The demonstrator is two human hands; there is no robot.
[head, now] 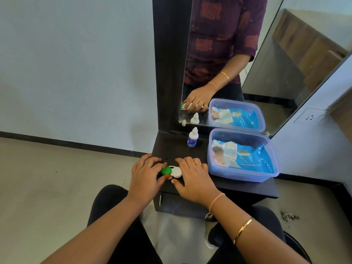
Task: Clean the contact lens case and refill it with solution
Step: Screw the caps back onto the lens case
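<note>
The contact lens case [171, 171] lies on the dark dresser top [179, 147], with a green cap on its left well and a white cap on its right well. My left hand [145, 175] curls around the green cap, thumb and fingers touching it. My right hand [194, 177] grips the white-capped side. Behind them a small white solution bottle [192, 137] with a blue label stands upright, capped, near the mirror.
A clear blue plastic tub [247, 178] holding a blue pack of wet wipes [247, 157] sits on the right of the dresser top. A tall mirror [228, 63] rises behind it. A drawer handle [160, 200] shows below the front edge.
</note>
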